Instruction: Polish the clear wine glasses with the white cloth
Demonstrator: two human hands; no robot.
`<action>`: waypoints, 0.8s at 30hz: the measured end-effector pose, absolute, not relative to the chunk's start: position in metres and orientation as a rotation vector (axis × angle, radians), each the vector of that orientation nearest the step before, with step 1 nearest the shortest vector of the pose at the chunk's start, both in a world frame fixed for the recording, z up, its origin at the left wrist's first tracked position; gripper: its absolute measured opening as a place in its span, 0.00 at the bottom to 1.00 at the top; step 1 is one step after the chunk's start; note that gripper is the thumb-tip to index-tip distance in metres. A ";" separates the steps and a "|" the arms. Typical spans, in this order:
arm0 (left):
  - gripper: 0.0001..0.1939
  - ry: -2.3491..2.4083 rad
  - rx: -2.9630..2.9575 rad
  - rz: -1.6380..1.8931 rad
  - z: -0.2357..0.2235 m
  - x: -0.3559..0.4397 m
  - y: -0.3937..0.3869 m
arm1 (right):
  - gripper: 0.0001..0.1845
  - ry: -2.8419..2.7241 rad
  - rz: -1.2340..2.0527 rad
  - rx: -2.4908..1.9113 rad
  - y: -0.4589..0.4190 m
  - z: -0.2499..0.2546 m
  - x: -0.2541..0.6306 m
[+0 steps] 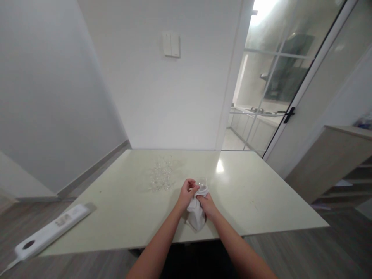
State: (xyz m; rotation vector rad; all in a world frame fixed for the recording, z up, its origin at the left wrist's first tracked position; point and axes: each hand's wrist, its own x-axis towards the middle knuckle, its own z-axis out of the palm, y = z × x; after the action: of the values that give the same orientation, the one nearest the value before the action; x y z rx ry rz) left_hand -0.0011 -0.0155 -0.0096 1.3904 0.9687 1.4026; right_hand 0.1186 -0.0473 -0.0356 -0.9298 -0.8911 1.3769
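A small clear glass [202, 182] rises from the folds of a white cloth [196, 217] near the front middle of the table. My right hand [207, 204] is closed on the cloth just below the glass, thumb pressed across it. On the other side, my left hand [188, 192] has its fingers curled, thumb and fingertips pinching the cloth close to the glass rim. The cloth's loose end hangs down toward me between my wrists. Farther back and to the left stands a cluster of several small clear glasses [161, 174], their outlines faint against the pale tabletop.
The pale glossy table [116, 217] meets the wall at its back edge. A long white device [54, 232] with a cord juts over its left front corner. A glazed door with a black handle [289, 114] and a wooden shelf unit [334, 166] stand at the right.
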 end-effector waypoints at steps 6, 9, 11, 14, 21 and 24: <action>0.23 0.847 1.224 1.336 -0.020 -0.002 -0.016 | 0.18 -1.064 1.450 -0.954 -0.050 -0.040 0.122; 0.25 0.799 1.101 1.293 -0.021 -0.005 -0.018 | 0.18 -1.121 1.445 -0.980 -0.053 -0.038 0.126; 0.26 0.732 0.984 1.255 -0.020 -0.004 -0.019 | 0.20 -1.112 1.443 -0.989 -0.054 -0.037 0.127; 0.26 0.675 0.921 1.242 -0.019 -0.002 -0.020 | 0.19 -1.101 1.424 -1.008 -0.055 -0.036 0.127; 0.26 0.718 0.961 1.285 -0.017 -0.002 -0.020 | 0.15 -1.075 1.435 -0.974 -0.055 -0.033 0.126; 0.27 0.671 0.907 1.268 -0.017 -0.002 -0.020 | 0.13 -1.055 1.451 -0.952 -0.056 -0.032 0.126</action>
State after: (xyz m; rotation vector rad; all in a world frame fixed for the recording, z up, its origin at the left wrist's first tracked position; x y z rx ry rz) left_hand -0.0023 -0.0205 -0.0172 0.9069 0.6705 1.2680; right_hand 0.1256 -0.0561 -0.0323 -0.9521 -1.0551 1.4506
